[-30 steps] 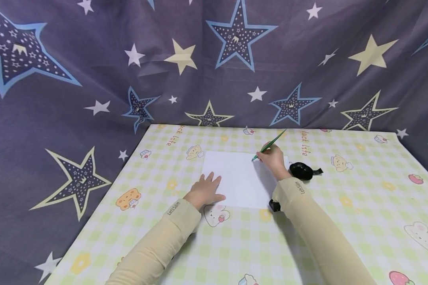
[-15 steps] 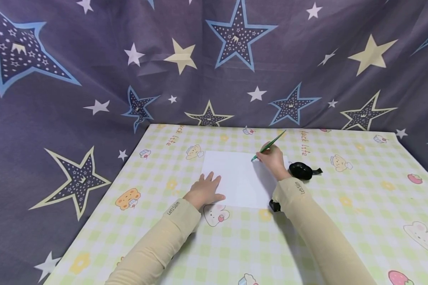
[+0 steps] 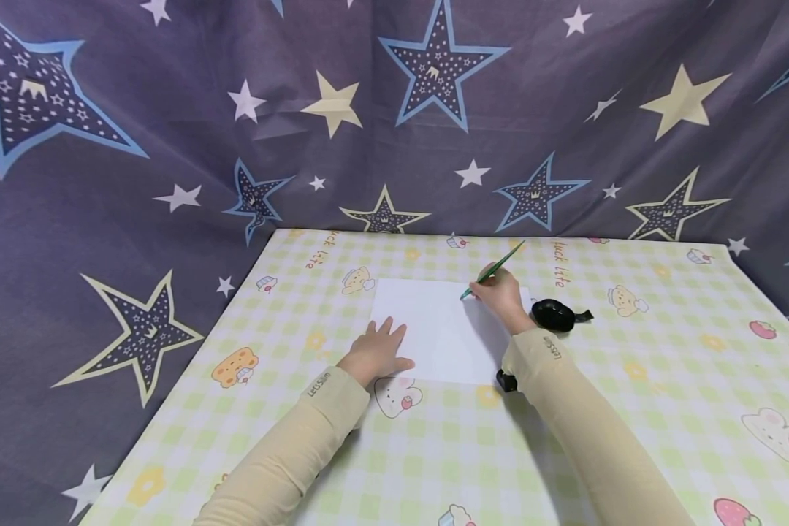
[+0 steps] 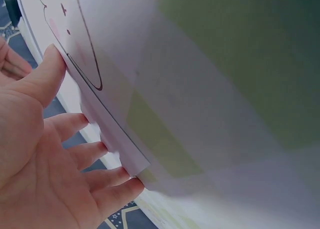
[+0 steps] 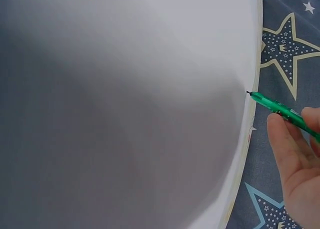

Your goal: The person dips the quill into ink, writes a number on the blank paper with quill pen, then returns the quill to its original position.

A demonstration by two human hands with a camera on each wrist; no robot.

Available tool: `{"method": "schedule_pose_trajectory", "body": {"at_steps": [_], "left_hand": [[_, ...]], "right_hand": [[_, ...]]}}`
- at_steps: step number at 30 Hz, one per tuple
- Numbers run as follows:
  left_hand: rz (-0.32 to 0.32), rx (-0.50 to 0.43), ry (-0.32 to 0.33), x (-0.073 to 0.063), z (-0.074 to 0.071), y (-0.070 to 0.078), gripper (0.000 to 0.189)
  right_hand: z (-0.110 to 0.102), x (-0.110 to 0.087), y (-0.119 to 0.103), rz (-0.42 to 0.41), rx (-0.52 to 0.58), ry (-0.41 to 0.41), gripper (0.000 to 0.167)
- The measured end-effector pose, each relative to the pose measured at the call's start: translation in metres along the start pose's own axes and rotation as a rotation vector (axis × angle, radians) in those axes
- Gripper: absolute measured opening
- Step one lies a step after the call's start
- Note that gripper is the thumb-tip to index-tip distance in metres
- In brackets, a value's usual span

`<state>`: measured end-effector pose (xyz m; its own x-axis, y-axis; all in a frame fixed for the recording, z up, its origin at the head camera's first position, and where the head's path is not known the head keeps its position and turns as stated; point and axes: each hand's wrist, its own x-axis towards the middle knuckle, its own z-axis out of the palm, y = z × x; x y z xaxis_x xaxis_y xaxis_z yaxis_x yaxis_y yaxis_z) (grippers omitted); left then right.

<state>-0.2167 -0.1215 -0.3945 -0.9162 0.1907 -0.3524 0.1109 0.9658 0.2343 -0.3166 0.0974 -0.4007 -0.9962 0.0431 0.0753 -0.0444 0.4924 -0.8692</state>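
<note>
A round black thing (image 3: 554, 315) with a short strap lies on the worktop (image 3: 684, 438), just right of the paper (image 3: 427, 321) and close beside the right wrist. A small dark thing (image 3: 507, 380) shows by the right cuff, too hidden to identify. The right sleeve (image 3: 585, 431) covers the paper's near right corner.

The right hand (image 3: 500, 292) grasps a green pen (image 3: 503, 264), tilted, its tip over the paper; whether it touches cannot be told. The left hand (image 3: 378, 352) grasps nothing, fingers spread, resting on the paper's left edge.

Behind the paper, a strip of checked cloth reaches the worktop's far edge, where a starry curtain (image 3: 368, 146) hangs. Broad stretches of cloth lie left towards the slanting side edge, right beyond the black thing, and between the forearms.
</note>
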Motion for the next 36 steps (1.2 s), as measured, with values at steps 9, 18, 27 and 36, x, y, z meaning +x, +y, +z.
{"method": "schedule_pose_trajectory", "body": {"at_steps": [9,18,27,36], "left_hand": [[0.002,-0.004,0.003,0.0016,0.0016,-0.001,0.073],[0.002,-0.005,0.007,0.0028,0.0026,-0.0015,0.073],[0.001,-0.007,0.007,0.001,0.0012,-0.0002,0.073],[-0.001,0.003,0.006,-0.0004,-0.0003,0.0006,0.073]], "right_hand": [[-0.0004,-0.0017,0.0012,-0.045,0.034,0.002,0.011],[0.0017,-0.0021,0.0012,-0.035,0.012,-0.021,0.011],[0.0017,-0.0028,-0.0002,-0.017,-0.023,-0.048,0.012],[0.0016,-0.0067,-0.0034,-0.036,-0.024,-0.055,0.011]]}}
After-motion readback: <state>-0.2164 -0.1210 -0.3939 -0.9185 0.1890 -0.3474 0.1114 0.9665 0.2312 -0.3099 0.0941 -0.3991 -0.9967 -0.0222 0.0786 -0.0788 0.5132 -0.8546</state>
